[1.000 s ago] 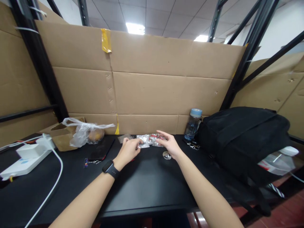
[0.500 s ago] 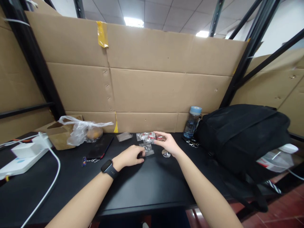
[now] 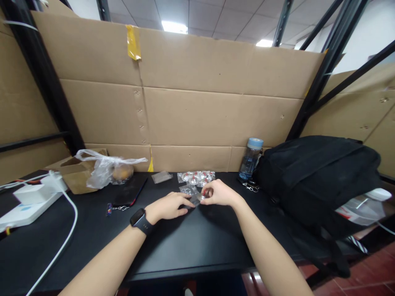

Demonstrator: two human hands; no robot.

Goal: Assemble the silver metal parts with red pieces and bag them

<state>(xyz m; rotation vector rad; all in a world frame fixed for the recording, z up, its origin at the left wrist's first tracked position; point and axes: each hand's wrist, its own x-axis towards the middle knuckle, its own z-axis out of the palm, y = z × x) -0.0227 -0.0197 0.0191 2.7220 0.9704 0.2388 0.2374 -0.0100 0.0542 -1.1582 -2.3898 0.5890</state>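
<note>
My right hand (image 3: 219, 193) pinches a small round shiny piece (image 3: 203, 196) with its thumb and fingers, just above the desk. The piece is partly hidden by the fingers. Against it lies a small clear plastic bag (image 3: 194, 200). My left hand (image 3: 169, 205), with a watch on its wrist, rests its outstretched index finger on that bag's near edge, thumb apart. Another clear bag (image 3: 186, 189) lies just behind. Farther back sits a row of bagged round silver pieces (image 3: 194, 180) with red centres.
A flat clear packet (image 3: 161, 177) lies at the back. On the left are a dark phone-like case (image 3: 129, 193), a tied plastic bag (image 3: 103, 170), a paper box (image 3: 77, 176) and a power strip (image 3: 26, 207). A water bottle (image 3: 248, 162) and a black backpack (image 3: 311, 181) stand on the right.
My right hand has left the bagged pieces at the back and come nearer, taking hold of the round piece that lay on the desk. My left index finger has stretched onto the small bag.
</note>
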